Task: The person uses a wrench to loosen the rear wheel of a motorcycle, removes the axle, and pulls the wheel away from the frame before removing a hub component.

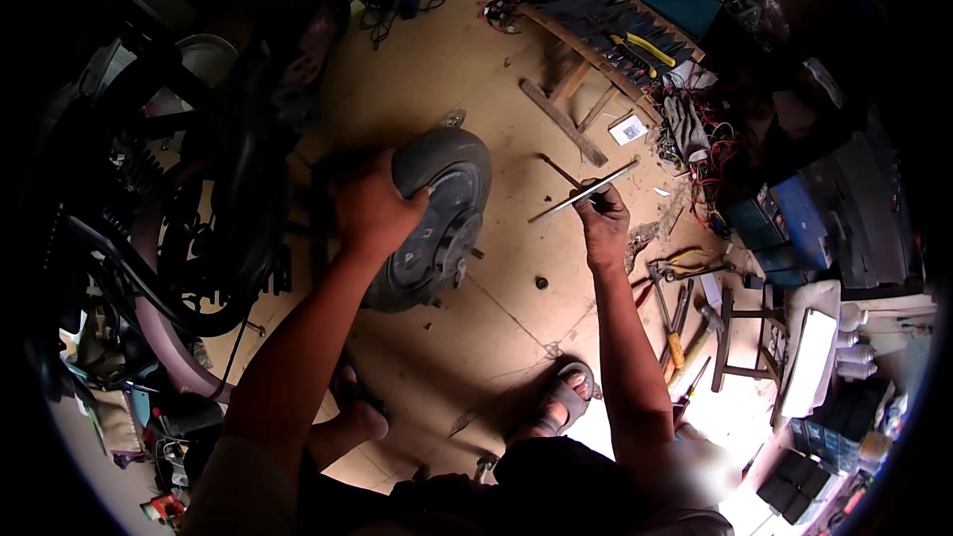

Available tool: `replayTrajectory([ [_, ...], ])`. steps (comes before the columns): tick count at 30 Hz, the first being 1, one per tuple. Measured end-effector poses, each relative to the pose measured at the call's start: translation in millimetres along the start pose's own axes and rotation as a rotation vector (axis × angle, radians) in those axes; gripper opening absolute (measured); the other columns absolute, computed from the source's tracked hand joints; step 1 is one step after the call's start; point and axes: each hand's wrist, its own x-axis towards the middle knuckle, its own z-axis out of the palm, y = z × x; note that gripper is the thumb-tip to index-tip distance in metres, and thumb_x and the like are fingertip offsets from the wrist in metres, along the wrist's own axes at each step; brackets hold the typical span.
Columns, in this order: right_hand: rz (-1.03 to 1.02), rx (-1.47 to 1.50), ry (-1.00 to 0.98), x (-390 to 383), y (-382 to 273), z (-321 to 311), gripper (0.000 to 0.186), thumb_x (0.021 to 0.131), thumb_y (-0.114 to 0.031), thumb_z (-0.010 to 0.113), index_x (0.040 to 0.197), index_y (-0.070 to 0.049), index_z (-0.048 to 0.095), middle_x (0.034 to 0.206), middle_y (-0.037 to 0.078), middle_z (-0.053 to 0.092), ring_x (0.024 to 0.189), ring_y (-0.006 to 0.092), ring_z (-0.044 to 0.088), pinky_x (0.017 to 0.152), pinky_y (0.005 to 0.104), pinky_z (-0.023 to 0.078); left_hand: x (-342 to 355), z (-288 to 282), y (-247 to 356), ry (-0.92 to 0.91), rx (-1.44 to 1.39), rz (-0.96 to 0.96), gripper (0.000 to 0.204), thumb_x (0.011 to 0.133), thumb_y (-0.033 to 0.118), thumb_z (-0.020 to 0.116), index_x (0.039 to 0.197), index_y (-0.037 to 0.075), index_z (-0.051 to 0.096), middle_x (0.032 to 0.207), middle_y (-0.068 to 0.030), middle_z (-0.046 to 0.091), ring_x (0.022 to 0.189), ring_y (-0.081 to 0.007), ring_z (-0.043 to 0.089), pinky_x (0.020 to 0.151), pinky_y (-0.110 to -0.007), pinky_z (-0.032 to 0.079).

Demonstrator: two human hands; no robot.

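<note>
My left hand (379, 206) grips a small black wheel (437, 228) by its tyre, the thumb lying over the near face. The wheel stands tilted above the tiled floor, and a short axle sticks out of its hub toward the right. To the right of it, my right hand (603, 218) is closed around a T-handle wrench (556, 208). Its long bright bar runs slantwise and a darker arm points up and left. The wrench and the wheel are apart. A small dark round part (541, 283) lies on the floor between my hands.
At left stands a dark two-wheeled vehicle (169, 328). A low wooden bench (571, 40) at the back right carries pliers (650, 48). Tangled wires (710, 169) lie beyond it. A hammer (710, 320), other hand tools and a small wooden stool (730, 342) are near my right arm.
</note>
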Motion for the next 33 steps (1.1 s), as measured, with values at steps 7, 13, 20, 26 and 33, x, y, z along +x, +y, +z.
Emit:
replayTrajectory([
  [7,-0.285,-0.319,0.148,18,-9,25,0.022,0.107,-0.011,0.065,0.125,0.001,0.069,0.109,0.005,0.074,0.104,0.0125,0.065,0.098,0.0281,0.051,1,3,-4,0.012,0.014,-0.012,0.063,0.078,0.038,0.084,0.131,0.008,0.066,0.120,-0.0206,0.073,0.110,-0.0411,0.070,0.092,-0.048,0.057],
  [13,-0.078,-0.231,0.094,-17,-98,55,0.039,0.115,-0.033,0.051,0.114,0.000,0.072,0.079,0.001,0.067,0.065,0.0050,0.057,0.061,0.0208,0.045,27,4,-6,-0.112,-0.037,-0.068,0.058,0.079,0.039,0.083,0.126,0.007,0.069,0.111,-0.0226,0.075,0.108,-0.0410,0.071,0.092,-0.047,0.057],
  [20,0.677,0.135,0.009,-90,-27,63,0.044,0.111,-0.037,0.057,0.137,-0.001,0.060,0.092,0.004,0.066,0.058,0.0078,0.048,0.050,0.0228,0.039,66,5,-2,-0.106,-0.167,0.046,0.072,0.083,0.037,0.082,0.142,0.004,0.057,0.128,-0.0254,0.068,0.121,-0.0410,0.066,0.102,-0.048,0.054],
  [26,0.680,0.410,0.234,-130,-36,67,0.051,0.114,-0.032,0.047,0.154,-0.001,0.042,0.091,0.004,0.059,0.065,0.0099,0.049,0.054,0.0253,0.042,-38,5,-22,0.093,-0.111,0.177,0.084,0.091,0.022,0.078,0.162,0.006,0.035,0.155,-0.0302,0.044,0.139,-0.0489,0.049,0.114,-0.050,0.045],
  [33,0.372,0.268,0.353,-126,-38,60,0.039,0.114,-0.024,0.051,0.149,-0.008,0.054,0.077,-0.002,0.056,0.054,0.0030,0.041,0.045,0.0207,0.033,-41,-6,-10,-0.020,-0.083,-0.029,0.086,0.093,0.018,0.075,0.164,0.009,0.029,0.155,-0.0321,0.040,0.138,-0.0512,0.047,0.114,-0.052,0.044],
])
